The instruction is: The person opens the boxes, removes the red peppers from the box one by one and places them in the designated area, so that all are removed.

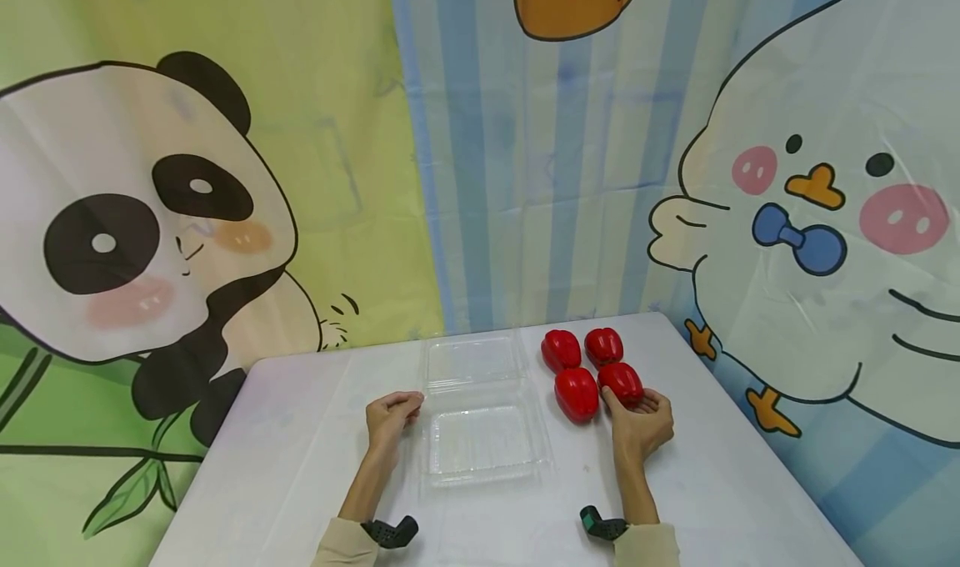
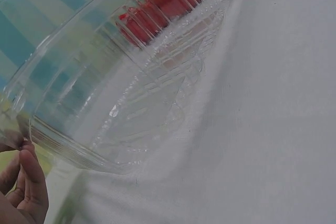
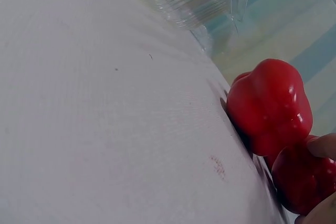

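Note:
A clear plastic clamshell box (image 1: 480, 440) lies unfolded on the white table, its lid (image 1: 474, 358) laid back behind the base. My left hand (image 1: 392, 421) pinches the box's left edge near the hinge; in the left wrist view, thumb and fingers (image 2: 32, 174) meet at the rim. Several shiny red bell peppers stand grouped to the right of the box. My right hand (image 1: 641, 427) holds the front right bell pepper (image 1: 621, 382) between thumb and fingers. Beside it is another bell pepper (image 3: 270, 106), untouched by the hand. Two more, a left one (image 1: 561, 350) and a right one (image 1: 603, 346), sit behind.
The white table (image 1: 300, 442) ends at a cloth backdrop (image 1: 510, 175) with cartoon figures along the back. Its right edge slopes down past the right hand. Each wrist wears a dark strapped device, such as the left one (image 1: 392, 534).

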A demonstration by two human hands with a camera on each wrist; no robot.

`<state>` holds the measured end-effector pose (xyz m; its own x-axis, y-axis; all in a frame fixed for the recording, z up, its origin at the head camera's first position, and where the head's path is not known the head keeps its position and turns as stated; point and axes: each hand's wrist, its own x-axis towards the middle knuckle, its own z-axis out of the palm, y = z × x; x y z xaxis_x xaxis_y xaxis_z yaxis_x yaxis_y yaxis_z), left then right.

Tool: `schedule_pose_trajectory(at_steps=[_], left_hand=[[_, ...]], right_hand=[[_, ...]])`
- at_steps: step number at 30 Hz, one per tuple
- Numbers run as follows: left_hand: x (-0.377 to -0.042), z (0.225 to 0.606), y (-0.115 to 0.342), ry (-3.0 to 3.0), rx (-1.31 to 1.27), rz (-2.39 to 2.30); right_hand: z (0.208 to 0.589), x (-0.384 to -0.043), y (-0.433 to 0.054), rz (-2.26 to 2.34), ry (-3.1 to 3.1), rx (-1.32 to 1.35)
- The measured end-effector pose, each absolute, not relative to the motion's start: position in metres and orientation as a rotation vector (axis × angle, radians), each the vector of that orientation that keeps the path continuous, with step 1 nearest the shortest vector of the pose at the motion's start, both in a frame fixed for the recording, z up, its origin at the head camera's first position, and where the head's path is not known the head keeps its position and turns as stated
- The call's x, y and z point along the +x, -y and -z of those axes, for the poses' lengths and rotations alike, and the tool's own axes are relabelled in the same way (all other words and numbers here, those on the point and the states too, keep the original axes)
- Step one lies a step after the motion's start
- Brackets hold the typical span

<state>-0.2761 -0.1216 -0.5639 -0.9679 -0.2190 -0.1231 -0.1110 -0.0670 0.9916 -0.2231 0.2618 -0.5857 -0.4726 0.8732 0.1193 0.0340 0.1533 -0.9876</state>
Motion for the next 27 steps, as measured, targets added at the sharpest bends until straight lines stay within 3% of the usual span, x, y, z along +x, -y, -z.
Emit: schedule_pose_trajectory(at_steps=[27], left_hand=[[-0.2767, 0.5635, 0.1216, 2.088, 0.364, 2.209]], right_hand=[[0.5874, -0.2187, -0.2611, -1.431, 1.759, -0.842]])
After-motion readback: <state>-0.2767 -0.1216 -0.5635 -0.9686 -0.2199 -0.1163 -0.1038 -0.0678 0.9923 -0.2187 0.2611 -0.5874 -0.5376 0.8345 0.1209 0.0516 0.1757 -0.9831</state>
